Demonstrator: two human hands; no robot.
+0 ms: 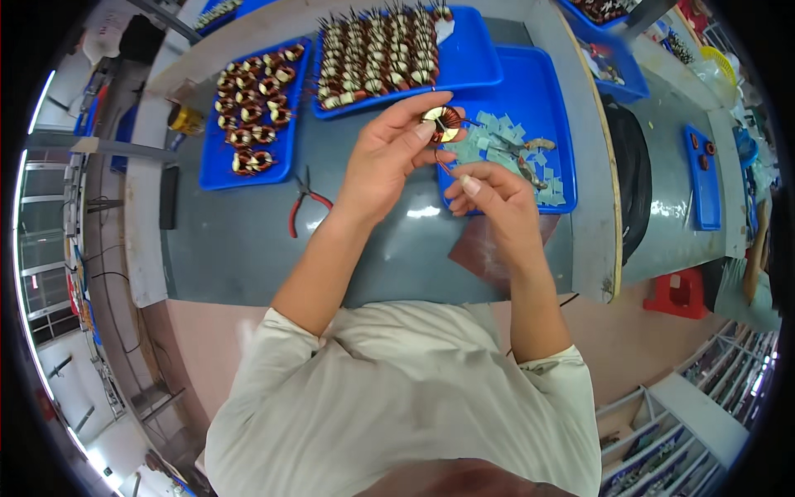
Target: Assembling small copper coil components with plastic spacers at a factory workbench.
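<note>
Between the thumb and fingers of my left hand (pixel 377 157) is a toroidal coil (pixel 443 124), a ring wound with copper-red wire with a pale yellow patch on its face. A wire lead (pixel 444 164) runs down from the coil to my right hand (pixel 497 195), whose thumb and forefinger pinch its end. Both hands are raised above the bench, next to a blue tray (pixel 551 91) that holds many small pale green squares (pixel 497 132). Red-handled pliers (pixel 306 199) lie on the bench left of my left forearm.
A blue tray (pixel 290 170) of loose coils stands at the left. Behind my hands, another blue tray (pixel 472 50) carries rows of coils with upright leads. A brown sheet (pixel 480 257) lies under my right forearm. Wooden partitions (pixel 592 215) edge the bench; a red stool (pixel 675 294) stands beyond.
</note>
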